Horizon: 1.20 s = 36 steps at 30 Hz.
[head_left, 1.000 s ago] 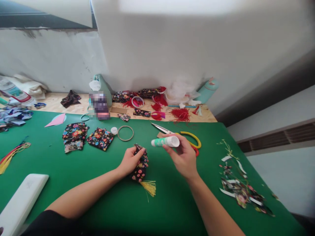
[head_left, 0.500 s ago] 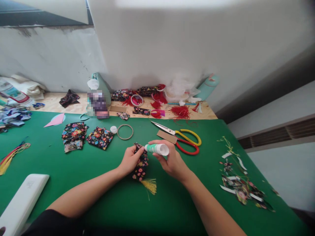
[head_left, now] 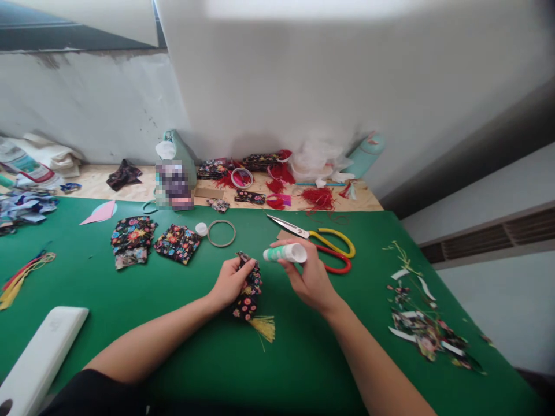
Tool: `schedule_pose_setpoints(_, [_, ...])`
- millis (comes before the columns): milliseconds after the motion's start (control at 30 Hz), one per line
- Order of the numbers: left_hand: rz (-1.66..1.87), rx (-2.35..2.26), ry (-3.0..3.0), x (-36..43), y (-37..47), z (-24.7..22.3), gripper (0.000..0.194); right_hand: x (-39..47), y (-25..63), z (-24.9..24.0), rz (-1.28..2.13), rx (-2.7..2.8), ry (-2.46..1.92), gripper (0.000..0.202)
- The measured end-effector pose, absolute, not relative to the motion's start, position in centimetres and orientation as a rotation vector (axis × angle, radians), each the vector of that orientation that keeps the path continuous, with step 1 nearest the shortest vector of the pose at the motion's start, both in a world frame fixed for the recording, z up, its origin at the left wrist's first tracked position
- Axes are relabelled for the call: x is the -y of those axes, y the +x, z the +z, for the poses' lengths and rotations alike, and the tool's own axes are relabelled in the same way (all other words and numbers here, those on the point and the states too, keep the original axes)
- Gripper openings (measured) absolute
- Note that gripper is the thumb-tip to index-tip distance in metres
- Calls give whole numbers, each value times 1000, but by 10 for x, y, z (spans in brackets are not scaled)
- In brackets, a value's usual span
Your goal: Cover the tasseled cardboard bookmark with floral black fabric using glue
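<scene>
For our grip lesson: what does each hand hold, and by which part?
The left hand pinches the floral fabric piece near its upper end; the right hand grips the white-and-green tube toward its wider end.

We cannot make out the pixelated object point(head_left: 173, 184) or read the print on the tube point(head_left: 282, 253). The left hand point(head_left: 229, 283) covers some of the floral fabric point(head_left: 248, 301), the right hand point(head_left: 314, 279) some cardboard point(head_left: 284, 236); our view crops the white bar point(head_left: 47, 355).

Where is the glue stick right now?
In the head view, the glue stick is in the right hand, just right of the cloth in the left hand and nearer than the scissors.
</scene>
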<state>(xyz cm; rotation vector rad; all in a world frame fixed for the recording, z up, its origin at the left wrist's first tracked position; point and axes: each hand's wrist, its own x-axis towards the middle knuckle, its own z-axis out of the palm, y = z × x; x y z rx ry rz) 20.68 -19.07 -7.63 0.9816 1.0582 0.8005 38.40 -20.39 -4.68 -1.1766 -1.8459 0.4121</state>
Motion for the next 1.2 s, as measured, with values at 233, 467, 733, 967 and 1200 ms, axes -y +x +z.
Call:
schedule_pose_setpoints(233, [823,-1082,1040,189,205,-77,45,208,380,-50,463,1845,-1049,28])
schedule_pose_setpoints(467, [877,-1113,1179,189,202,-84,40,207,378,-49,422,1942,-1025,31])
schedule_pose_setpoints(733, [824,-1111,1136,193,203,-86,41,203,381,-55,353,1887,-1152,26])
schedule_pose_setpoints(967, [859,-1124,1165,189,202,-83,44,213,373,-45,435,1836,-1010,29])
schedule_pose_setpoints(1200, [868,-1144,1138,189,203,-82,47,205,376,-58,326,1993,-1056,32])
